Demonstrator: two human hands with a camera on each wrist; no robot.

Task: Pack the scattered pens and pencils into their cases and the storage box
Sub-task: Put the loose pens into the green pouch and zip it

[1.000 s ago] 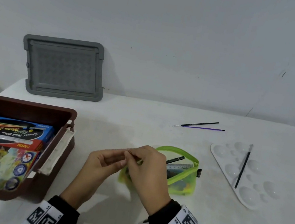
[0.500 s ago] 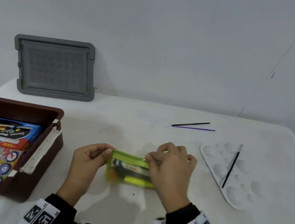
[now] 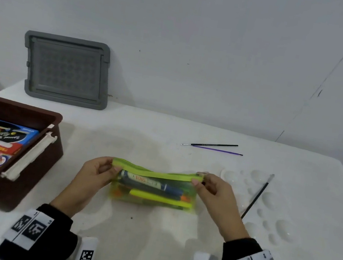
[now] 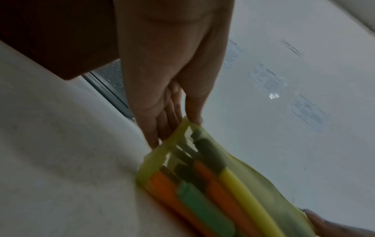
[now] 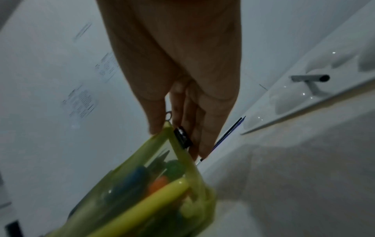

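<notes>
A see-through green zip pouch [image 3: 153, 189] full of markers stands on its long edge at the middle of the white table [image 3: 148, 235]. My left hand [image 3: 112, 168] pinches the pouch's upper left corner [image 4: 185, 123]. My right hand [image 3: 199, 181] pinches the zip pull at the upper right corner [image 5: 168, 124]. The zip runs shut along the whole top edge. A brown storage box [image 3: 30, 165] with colour-pencil packs inside sits at the left. Two thin brushes [image 3: 214, 147], one black and one purple, lie loose at the back.
A white paint palette [image 3: 274, 215] at the right carries a black brush [image 3: 255, 198]. A grey lid [image 3: 66, 70] leans on the wall behind the box. A small black clip [image 5: 182, 136] shows beside my right fingers.
The pouch went from lying open to standing upright, and my right hand drew the zip from the left end to the right end, closing it. My left hand kept the left corner.
</notes>
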